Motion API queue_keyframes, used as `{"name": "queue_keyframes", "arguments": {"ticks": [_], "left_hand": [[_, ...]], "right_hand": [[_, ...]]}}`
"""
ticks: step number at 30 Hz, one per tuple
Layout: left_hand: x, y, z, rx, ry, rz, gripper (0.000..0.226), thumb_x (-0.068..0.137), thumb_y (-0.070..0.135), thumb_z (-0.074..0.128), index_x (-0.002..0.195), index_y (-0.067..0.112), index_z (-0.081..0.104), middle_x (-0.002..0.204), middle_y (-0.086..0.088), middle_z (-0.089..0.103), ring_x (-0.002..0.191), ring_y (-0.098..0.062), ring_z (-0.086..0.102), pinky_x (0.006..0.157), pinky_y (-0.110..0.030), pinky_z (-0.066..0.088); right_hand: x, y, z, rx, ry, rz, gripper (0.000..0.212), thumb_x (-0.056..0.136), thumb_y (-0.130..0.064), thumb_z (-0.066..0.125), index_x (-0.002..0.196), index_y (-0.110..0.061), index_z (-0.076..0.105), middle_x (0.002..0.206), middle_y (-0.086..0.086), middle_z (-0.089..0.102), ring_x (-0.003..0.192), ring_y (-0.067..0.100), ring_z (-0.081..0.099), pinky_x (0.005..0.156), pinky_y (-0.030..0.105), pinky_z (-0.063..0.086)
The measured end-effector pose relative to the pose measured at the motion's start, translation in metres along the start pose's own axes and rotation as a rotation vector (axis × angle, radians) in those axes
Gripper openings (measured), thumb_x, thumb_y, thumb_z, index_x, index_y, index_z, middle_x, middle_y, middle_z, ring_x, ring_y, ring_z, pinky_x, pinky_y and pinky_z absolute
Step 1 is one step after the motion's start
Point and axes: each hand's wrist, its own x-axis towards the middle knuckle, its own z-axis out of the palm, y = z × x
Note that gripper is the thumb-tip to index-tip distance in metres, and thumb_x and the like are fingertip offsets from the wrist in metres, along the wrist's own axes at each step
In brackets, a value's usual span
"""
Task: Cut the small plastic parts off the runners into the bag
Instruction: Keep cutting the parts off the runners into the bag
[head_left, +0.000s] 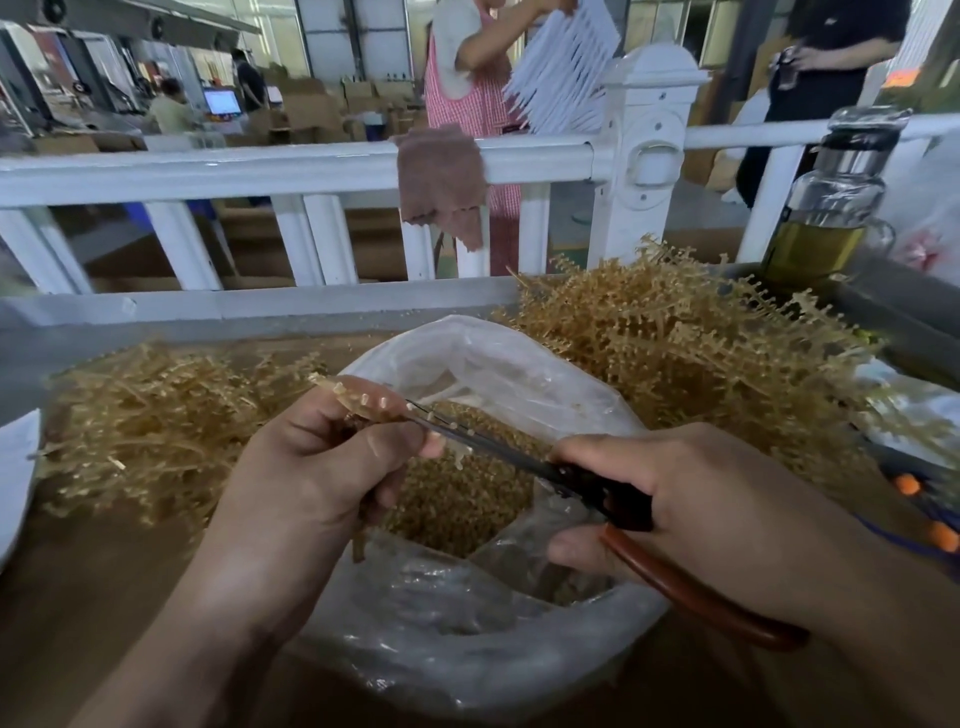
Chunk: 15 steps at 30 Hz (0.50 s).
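Holding a runner (363, 408) above the plastic bag (467, 639), the left hand (322, 467) pinches it while the right hand (691, 499) grips scissors (571, 478) mid-cut; next, probably closing the blades on the remaining parts.

Factory floor: machines (67, 78), stacked cartons (311, 109), heaps of plastic runners (675, 332).

Soft daylight is coming from the bright hall at twelve o'clock, washing out the background beyond the white railing (260, 166). The bench (78, 597) is sitting dimmer, a pale sheen showing on the plastic bag (467, 649). Wide-angle distortion is bowing the railing and stretching the edges. The glass bottle (831, 197) at two o'clock is smearing.
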Motion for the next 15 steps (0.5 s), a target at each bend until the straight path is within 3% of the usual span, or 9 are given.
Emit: {"name": "queue_keyframes", "arguments": {"ticks": [6,9,15], "left_hand": [[0.0006,-0.0015,-0.0014,0.012,-0.008,0.023,0.030,0.063,0.038,0.077,0.076,0.012,0.073,0.052,-0.004,0.049,0.042,-0.013,0.042,0.037,-0.015,0.034],[0.0005,-0.0016,-0.0014,0.013,-0.010,0.028,0.029,0.063,0.038,0.077,0.076,0.013,0.073,0.052,-0.004,0.049,0.042,-0.013,0.043,0.037,-0.015,0.034],[-0.0007,-0.0014,0.0004,-0.002,0.003,0.026,0.028,0.061,0.039,0.078,0.074,0.014,0.073,0.051,-0.003,0.050,0.042,-0.012,0.043,0.037,-0.015,0.033]], "right_hand": [[0.0000,-0.0001,0.0007,-0.031,0.020,-0.025,0.057,0.073,-0.078,0.055,0.113,-0.037,0.059,0.079,-0.013,0.066,0.075,0.001,0.061,0.067,0.022,0.048],[-0.0004,-0.0010,-0.0001,-0.019,0.025,-0.035,0.047,0.074,-0.075,0.059,0.104,-0.039,0.060,0.075,-0.017,0.062,0.069,-0.001,0.059,0.059,0.015,0.044],[-0.0011,-0.0019,-0.0004,0.005,0.028,-0.047,0.039,0.078,-0.071,0.065,0.096,-0.038,0.058,0.077,-0.031,0.057,0.066,-0.005,0.057,0.058,0.013,0.042]]}}
